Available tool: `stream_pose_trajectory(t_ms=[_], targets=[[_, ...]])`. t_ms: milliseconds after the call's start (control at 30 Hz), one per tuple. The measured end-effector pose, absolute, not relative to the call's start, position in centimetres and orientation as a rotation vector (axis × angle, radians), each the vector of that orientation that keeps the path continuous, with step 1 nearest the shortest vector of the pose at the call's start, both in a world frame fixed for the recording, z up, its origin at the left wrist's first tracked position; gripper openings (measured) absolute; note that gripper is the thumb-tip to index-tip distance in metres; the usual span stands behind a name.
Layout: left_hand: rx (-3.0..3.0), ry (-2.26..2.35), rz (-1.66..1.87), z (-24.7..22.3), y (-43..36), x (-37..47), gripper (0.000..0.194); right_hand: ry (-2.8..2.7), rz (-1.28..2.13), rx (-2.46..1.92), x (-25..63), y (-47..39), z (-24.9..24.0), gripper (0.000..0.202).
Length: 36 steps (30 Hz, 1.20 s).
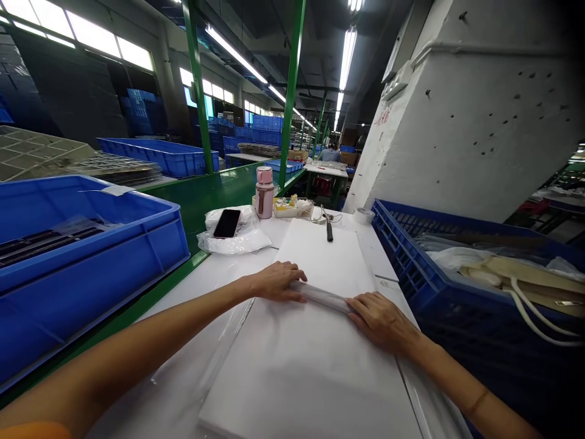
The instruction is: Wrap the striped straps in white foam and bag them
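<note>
Both my hands grip a narrow, pale strip [325,297] that looks wrapped in clear plastic; its exact kind I cannot make out. My left hand [280,282] is closed around the strip's left end, and my right hand [382,319] holds its right end. The strip lies slantwise across a large white sheet or board [315,372] on the bench. Beyond my hands the white surface [320,244] continues, and a black-handled tool [329,230] rests near its far edge.
To the left stand a blue crate [91,274] and a phone [227,224] on plastic wrap [247,242]. A pink bottle [264,196], a small yellow-rimmed tray [291,210] and a tape roll [364,215] line the back. On the right, a blue basket [425,268] holds bags beside a white pillar [466,128].
</note>
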State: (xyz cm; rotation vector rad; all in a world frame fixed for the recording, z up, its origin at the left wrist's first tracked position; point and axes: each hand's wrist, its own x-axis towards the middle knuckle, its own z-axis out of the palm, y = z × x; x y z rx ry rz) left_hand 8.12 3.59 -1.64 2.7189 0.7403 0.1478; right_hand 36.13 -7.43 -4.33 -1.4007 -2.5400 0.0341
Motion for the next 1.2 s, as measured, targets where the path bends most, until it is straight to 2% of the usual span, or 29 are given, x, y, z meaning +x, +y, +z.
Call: stream_pose_trajectory(t_ms=[100, 267, 400, 600, 733, 800, 933, 1100, 1200], targets=[[2.670, 0.712, 0.072, -0.2, 2.4, 6.8, 0.051, -2.504, 0.120, -1.398, 35.8, -8.9, -3.7, 0.036], [2.575, 0.625, -0.050, 0.7, 2.9, 5.3, 0.032, -2.412, 0.380, -1.472, 35.5, -10.4, -2.9, 0.038], [2.618, 0.694, 0.011, -0.3, 3.5, 4.8, 0.022, -2.348, 0.404, -1.509, 35.8, -10.8, -3.5, 0.032], [2.722, 0.633, 0.155, -1.2, 0.0, 5.1, 0.028, -2.509, 0.112, -1.471, 35.1, -13.6, -4.4, 0.039], [2.740, 0.593, 0.141, -0.7, -1.9, 5.0, 0.041, -2.501, 0.185, -1.439, 35.0, -14.8, -3.9, 0.025], [2.742, 0.597, 0.114, -0.4, -1.9, 4.7, 0.035, -2.392, 0.281, -1.510, 35.3, -14.7, -3.6, 0.029], [2.762, 0.646, 0.118, -0.7, -0.8, 4.8, 0.037, -2.279, 0.335, -1.608, 35.9, -13.3, -3.5, 0.034], [2.821, 0.704, 0.253, -2.2, -0.4, 5.8, 0.029, -2.374, 0.191, -1.534, 35.2, -13.1, -4.0, 0.029], [2.833, 0.641, 0.284, -2.6, -1.7, 5.9, 0.028, -2.465, 0.012, -1.445, 34.8, -14.2, -4.5, 0.034]])
